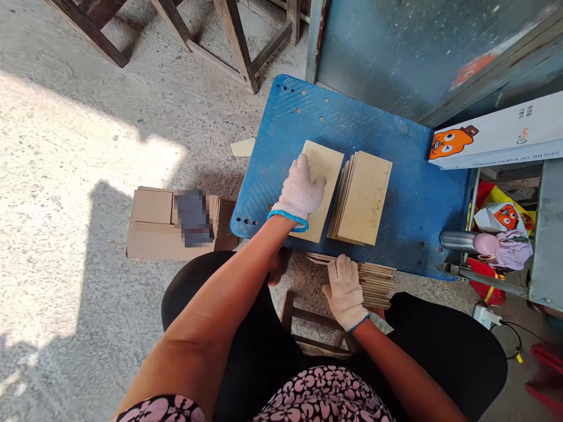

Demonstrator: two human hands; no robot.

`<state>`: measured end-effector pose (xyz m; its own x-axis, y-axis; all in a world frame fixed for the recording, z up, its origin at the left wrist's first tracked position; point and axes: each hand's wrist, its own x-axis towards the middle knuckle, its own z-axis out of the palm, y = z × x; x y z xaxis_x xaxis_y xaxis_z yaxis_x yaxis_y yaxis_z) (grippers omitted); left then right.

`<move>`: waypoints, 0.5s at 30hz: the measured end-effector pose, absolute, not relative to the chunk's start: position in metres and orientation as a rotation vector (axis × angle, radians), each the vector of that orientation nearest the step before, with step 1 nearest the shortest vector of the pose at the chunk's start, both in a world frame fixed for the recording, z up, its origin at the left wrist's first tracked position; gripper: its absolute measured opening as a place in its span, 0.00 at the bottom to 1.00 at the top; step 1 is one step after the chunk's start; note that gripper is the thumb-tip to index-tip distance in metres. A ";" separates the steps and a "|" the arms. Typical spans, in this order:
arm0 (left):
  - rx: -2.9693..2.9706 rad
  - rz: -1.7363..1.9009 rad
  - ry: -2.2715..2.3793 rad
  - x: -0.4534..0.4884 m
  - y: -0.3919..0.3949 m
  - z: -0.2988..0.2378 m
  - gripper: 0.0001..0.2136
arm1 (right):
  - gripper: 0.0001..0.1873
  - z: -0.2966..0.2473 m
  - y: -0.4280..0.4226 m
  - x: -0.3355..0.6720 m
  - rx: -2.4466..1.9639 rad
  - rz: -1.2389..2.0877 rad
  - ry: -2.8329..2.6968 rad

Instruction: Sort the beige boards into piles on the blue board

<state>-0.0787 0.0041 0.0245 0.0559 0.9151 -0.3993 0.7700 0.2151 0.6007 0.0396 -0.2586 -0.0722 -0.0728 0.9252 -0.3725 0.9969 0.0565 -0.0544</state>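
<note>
My left hand [300, 190], in a white knitted glove with a blue cuff, lies palm down on a thin pale board [311, 228] on the blue table [409, 217]. Its thumb is apart from the fingers. Just right of it stands a stack of similar boards [363, 202], slightly fanned along its left side. Below the table's near edge is another pile of boards [377, 284], edges showing. Across the left part of that pile rests my gloved right hand [346, 290], fingers stretched out, thumb apart. What its fingertips press on is partly hidden.
A flattened cardboard box [152, 240] with a blurred dark object [193, 218] lies left on the floor. Right are a white printed box [497, 132], a metal flask [457, 241] and a power strip [486, 316]. Wooden stool legs [235, 44] stand behind; a metal panel [373, 58] borders the table.
</note>
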 end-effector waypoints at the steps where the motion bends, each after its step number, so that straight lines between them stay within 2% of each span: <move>1: 1.584 0.243 1.738 -0.079 0.004 0.025 0.26 | 0.32 -0.072 -0.260 0.040 1.955 -0.435 2.118; 5: 1.604 0.254 1.724 -0.079 0.004 0.030 0.25 | 0.18 -0.071 -0.263 0.041 1.912 -0.440 2.212; 8: 1.612 0.286 1.716 -0.080 0.005 0.030 0.26 | 0.08 -0.070 -0.261 0.042 1.817 -0.633 2.144; 12: 1.587 0.321 1.727 -0.082 0.007 0.027 0.29 | 0.07 -0.075 -0.256 0.041 1.723 -0.820 1.902; 15: 1.554 0.328 1.743 -0.086 0.010 0.028 0.31 | 0.11 -0.077 -0.251 0.041 1.728 -0.833 1.862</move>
